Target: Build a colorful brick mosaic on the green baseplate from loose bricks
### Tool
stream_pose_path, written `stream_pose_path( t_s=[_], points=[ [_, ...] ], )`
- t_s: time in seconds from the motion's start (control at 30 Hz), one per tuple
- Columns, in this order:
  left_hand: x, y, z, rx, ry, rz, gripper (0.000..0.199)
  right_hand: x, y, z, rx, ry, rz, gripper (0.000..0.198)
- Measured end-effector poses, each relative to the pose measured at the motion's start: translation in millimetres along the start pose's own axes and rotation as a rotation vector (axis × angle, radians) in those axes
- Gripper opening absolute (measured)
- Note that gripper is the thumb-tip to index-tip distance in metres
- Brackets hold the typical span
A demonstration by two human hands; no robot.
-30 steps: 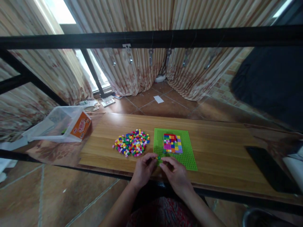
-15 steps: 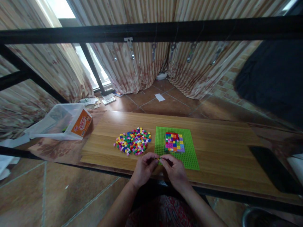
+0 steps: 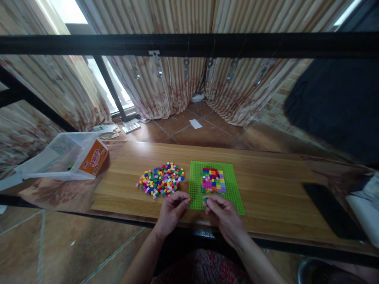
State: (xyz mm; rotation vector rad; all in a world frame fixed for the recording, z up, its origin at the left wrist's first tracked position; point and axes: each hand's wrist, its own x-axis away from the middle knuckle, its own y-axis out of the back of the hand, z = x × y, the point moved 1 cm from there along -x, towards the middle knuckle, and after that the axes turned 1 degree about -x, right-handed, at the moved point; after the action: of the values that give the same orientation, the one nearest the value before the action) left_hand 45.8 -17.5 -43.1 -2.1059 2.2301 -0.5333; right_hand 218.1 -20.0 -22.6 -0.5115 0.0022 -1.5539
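My left hand (image 3: pixel 172 211) pinches a small yellow building brick (image 3: pixel 189 199) at its fingertips, by the left edge of the green baseplate (image 3: pixel 237 203). In my right hand (image 3: pixel 222 211), a green building brick (image 3: pixel 205 200) is held between thumb and finger, over the near part of the baseplate. A block of many-coloured bricks (image 3: pixel 213 181) stands on the baseplate, just beyond my right fingertips. Left of the plate lies a loose pile of small coloured bricks (image 3: pixel 162 179), beyond my left hand.
A clear plastic bin (image 3: pixel 59 173) with an orange label lies on its side at the left. The wooden tabletop (image 3: pixel 266 177) carries a dark flat panel (image 3: pixel 331 209) at its right end. A black metal bar (image 3: pixel 189 45) crosses above the table's far side.
My hands have moved apart, the left one leftward and the right one slightly rightward. A brick now shows in each hand. The whole view has shifted a little.
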Motion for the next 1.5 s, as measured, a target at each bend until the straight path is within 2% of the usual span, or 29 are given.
stream_pose_path(
  t_s=[0.23, 0.37, 0.43, 0.57, 0.7, 0.9, 1.1, 1.3, 1.5],
  points=[
    [-2.3, 2.0, 7.8, 0.027, 0.024, 0.016, 0.025, -7.8, 20.3, 17.8, -0.024, 0.060, -0.051, 0.022],
    [-3.1, 3.1, 8.9, 0.024, 0.024, 0.027, 0.025, -12.9, 34.8, 23.1, 0.028, 0.163, -0.101, 0.024],
    [-3.3, 3.5, 8.9, 0.019, 0.016, 0.025, 0.025, -14.5, 41.9, 27.7, 0.164, 0.238, -0.112, 0.027],
    [-2.9, 3.6, 9.2, 0.005, -0.001, 0.031, 0.024, -14.0, 50.5, 40.3, 0.578, 0.405, -0.121, 0.027],
    [-2.5, 2.4, 10.2, 0.017, 0.008, 0.037, 0.024, -14.1, 54.2, 46.2, 0.761, 0.443, -0.160, 0.029],
    [-2.0, 0.6, 5.3, -0.076, -0.064, -0.027, 0.024, -21.0, 57.1, 40.5, 0.684, 0.378, -0.181, 0.029],
    [-1.6, -0.2, 4.2, -0.078, -0.038, -0.026, 0.024, -30.5, 51.9, 36.7, 0.699, 0.422, -0.236, 0.025],
    [-2.6, 1.7, 8.0, -0.108, -0.021, -0.017, 0.025, -48.8, 47.6, 26.2, 0.705, 0.543, -0.326, 0.016],
    [-2.4, 1.1, 8.0, -0.112, -0.032, -0.014, 0.025, -60.7, 46.1, 14.7, 0.613, 0.518, -0.386, 0.014]
  ],
)
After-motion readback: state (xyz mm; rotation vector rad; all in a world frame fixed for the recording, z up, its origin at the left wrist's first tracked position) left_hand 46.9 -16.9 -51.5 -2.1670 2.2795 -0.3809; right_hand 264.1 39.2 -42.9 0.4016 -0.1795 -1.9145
